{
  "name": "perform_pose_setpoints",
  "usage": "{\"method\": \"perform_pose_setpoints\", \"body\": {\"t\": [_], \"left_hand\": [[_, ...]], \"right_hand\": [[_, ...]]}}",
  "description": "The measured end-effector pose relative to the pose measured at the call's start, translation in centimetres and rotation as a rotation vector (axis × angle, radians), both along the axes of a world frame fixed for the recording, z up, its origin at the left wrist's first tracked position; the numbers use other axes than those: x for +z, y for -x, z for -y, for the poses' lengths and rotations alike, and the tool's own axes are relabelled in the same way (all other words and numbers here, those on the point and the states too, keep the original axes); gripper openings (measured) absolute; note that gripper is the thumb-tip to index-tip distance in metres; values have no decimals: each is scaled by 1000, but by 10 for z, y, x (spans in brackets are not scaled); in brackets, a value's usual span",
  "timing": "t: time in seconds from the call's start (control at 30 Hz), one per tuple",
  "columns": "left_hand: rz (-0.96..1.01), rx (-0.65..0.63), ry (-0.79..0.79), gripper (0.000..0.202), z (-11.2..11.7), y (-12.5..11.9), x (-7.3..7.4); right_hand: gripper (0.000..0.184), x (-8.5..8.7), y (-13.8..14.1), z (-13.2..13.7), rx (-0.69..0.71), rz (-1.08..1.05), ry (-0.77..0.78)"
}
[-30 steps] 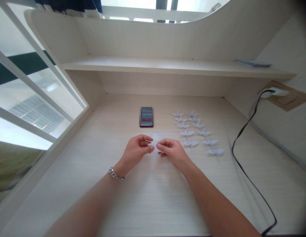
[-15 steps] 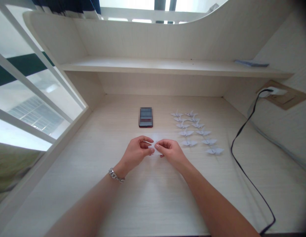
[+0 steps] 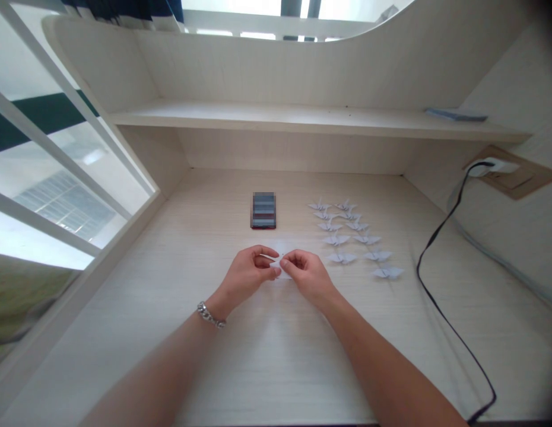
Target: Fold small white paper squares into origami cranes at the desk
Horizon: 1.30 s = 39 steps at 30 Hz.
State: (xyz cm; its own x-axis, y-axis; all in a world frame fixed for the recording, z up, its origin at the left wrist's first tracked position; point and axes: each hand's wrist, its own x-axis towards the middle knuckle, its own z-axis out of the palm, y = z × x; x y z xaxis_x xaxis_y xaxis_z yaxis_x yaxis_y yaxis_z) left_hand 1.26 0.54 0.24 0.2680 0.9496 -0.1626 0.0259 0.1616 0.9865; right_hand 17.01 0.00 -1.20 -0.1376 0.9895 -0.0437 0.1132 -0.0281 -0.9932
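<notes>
A small piece of folded white paper (image 3: 283,274) is held between my two hands, low over the desk. My left hand (image 3: 250,270) pinches its left side between thumb and fingers; a silver chain bracelet circles that wrist. With thumb and forefinger together, my right hand (image 3: 306,271) grips the paper's upper right part. Fingers cover much of the sheet, so its exact folds cannot be made out. To the right, several white paper cranes (image 3: 342,258) stand in two columns. Beyond my hands lies a small dark rectangular object (image 3: 263,210) with a blurred face.
A black cable (image 3: 419,267) runs from a wall socket (image 3: 511,172) down the desk's right side. Above the back of the desk spans a shelf (image 3: 276,118) with a flat bluish item (image 3: 456,114) on it. White rails (image 3: 48,145) border the left side.
My right fingers have shifted slightly and draw closer together on the paper. Both hands stay in nearly the same place, and the cranes have not moved.
</notes>
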Motion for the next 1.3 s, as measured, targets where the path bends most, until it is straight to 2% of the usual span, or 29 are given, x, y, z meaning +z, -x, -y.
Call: {"method": "perform_pose_setpoints", "body": {"t": [0.13,0.43,0.73,0.9,1.1,1.17,1.3], "left_hand": [[8,22,-4,32,-1,2,2],[88,-39,16,43,-1,4,2],[112,-34,12,35,0,3,2],[102,47,12,30,0,0,3],[130,172,-23,32,-4,2,-1],[131,182,-33,32,-4,3,-2],[121,188,-44,31,-4,2,-2]], "right_hand": [[17,1,0,0,48,-50,35],[22,-1,1,-3,-48,-156,96],[22,2,1,-1,-41,-130,65],[24,1,2,-1,-27,-155,81],[23,4,-2,-3,-27,-226,295],[21,4,-3,-3,-9,-198,280],[20,0,-3,-2,0,-77,139]]}}
